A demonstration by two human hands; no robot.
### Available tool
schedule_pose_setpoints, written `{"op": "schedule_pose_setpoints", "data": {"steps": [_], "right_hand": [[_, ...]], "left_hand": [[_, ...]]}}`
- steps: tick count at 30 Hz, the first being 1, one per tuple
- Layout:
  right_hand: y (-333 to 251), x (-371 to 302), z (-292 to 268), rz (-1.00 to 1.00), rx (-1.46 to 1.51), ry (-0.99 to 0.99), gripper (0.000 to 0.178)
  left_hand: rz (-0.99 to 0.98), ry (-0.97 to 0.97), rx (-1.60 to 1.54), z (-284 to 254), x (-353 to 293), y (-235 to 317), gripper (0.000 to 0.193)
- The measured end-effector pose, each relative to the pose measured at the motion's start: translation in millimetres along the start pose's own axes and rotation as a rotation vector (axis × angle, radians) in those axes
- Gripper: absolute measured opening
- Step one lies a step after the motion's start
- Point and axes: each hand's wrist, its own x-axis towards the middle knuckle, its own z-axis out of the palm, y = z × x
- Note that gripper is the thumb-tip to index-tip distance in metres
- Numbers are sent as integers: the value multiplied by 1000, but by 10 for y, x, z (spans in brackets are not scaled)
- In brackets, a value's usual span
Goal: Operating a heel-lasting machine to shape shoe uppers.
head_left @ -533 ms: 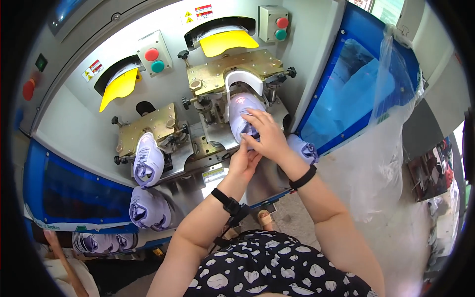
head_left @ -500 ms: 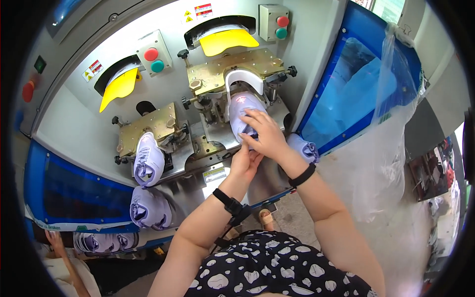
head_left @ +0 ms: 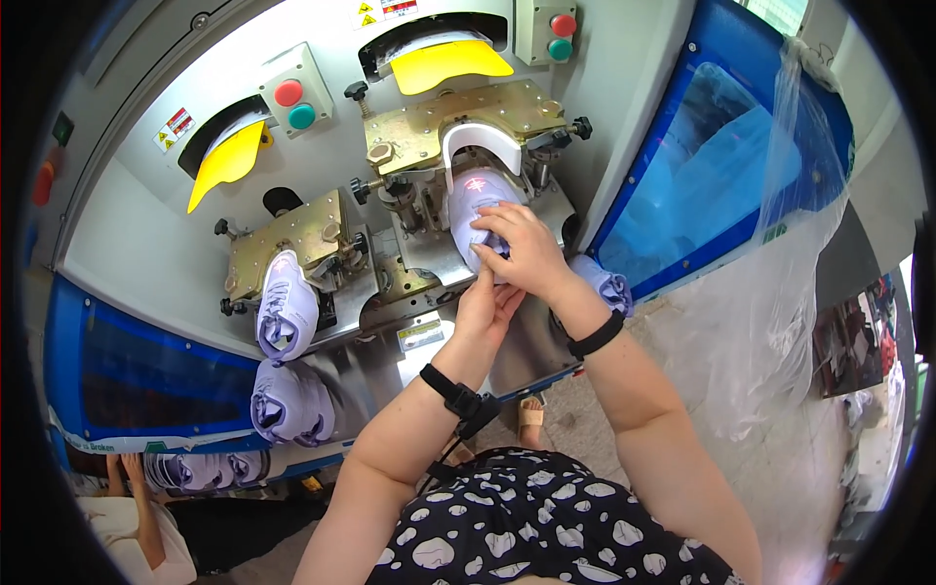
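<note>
A lavender shoe (head_left: 470, 201) lies in the right-hand station of the machine. Its far end sits within a white U-shaped pad (head_left: 487, 139), and a red light mark shows on it. My right hand (head_left: 526, 252) grips the shoe's near part from above, fingers curled over it. From below, my left hand (head_left: 487, 308) holds the near end, its thumb pointing up; its fingertips are partly hidden. A laced lavender shoe (head_left: 285, 310) stands in the left station, its tip against the brass-coloured plate (head_left: 292, 239).
More lavender shoes (head_left: 291, 402) rest on the front ledge at left, another (head_left: 602, 284) right of my right forearm. Yellow flaps (head_left: 451, 66) hang above both stations, beside button boxes (head_left: 294, 104). Clear plastic sheeting (head_left: 770, 283) drapes at right. A co-worker's hands (head_left: 132, 476) show at lower left.
My view has shifted slightly. Both my hands keep their grip on the shoe, which looks almost unmoved in the station. The co-worker's hands at lower left have moved.
</note>
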Motion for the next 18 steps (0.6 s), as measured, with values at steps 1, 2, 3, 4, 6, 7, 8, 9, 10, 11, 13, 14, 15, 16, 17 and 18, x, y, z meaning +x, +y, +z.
{"op": "schedule_pose_setpoints", "data": {"steps": [1, 2, 3, 4, 6, 7, 8, 9, 10, 11, 13, 14, 15, 16, 17, 18], "right_hand": [[-6, 3, -1, 1, 1, 5, 32], [-12, 2, -4, 36, -10, -16, 32], [-17, 7, -10, 7, 10, 10, 32], [-22, 12, -17, 15, 7, 2, 32], [-23, 35, -27, 23, 1, -2, 32], [-19, 49, -32, 53, 9, -52, 32], [-13, 68, -29, 70, 18, -78, 33], [-9, 87, -22, 81, 14, -103, 33], [1, 103, -9, 48, -35, -87, 34], [9, 121, 2, 27, -95, -88, 34], [30, 130, 23, 30, -70, -94, 35], [40, 128, 32, 77, -75, -137, 35], [45, 124, 37, 44, -54, -114, 35], [49, 120, 40, 66, -54, -128, 35], [53, 112, 41, 100, -69, -148, 35], [53, 109, 39, 87, -51, -145, 35]], "left_hand": [[-14, 9, 22, -9, 7, 4, 42], [-4, 1, 21, -20, 11, 4, 42], [-15, 12, 25, -24, 19, 7, 44], [-35, 21, 29, -30, 26, 9, 45], [-32, 28, 44, -40, 39, 13, 47], [-52, 39, 53, -45, 43, 10, 49], [-40, 38, 57, -53, 47, 6, 49], [-39, 33, 77, -63, 47, 3, 51], [-43, 27, 94, -77, 51, -2, 54], [-35, 29, 90, -85, 56, -2, 54], [-46, 7, 107, -108, 62, -18, 58], [-43, 15, 102, -115, 66, -26, 58], [-47, 23, 122, -119, 68, -33, 58], [-56, 25, 144, -118, 71, -36, 59], [-46, 34, 143, -119, 72, -39, 59], [-49, 34, 168, -117, 67, -39, 59]]}}
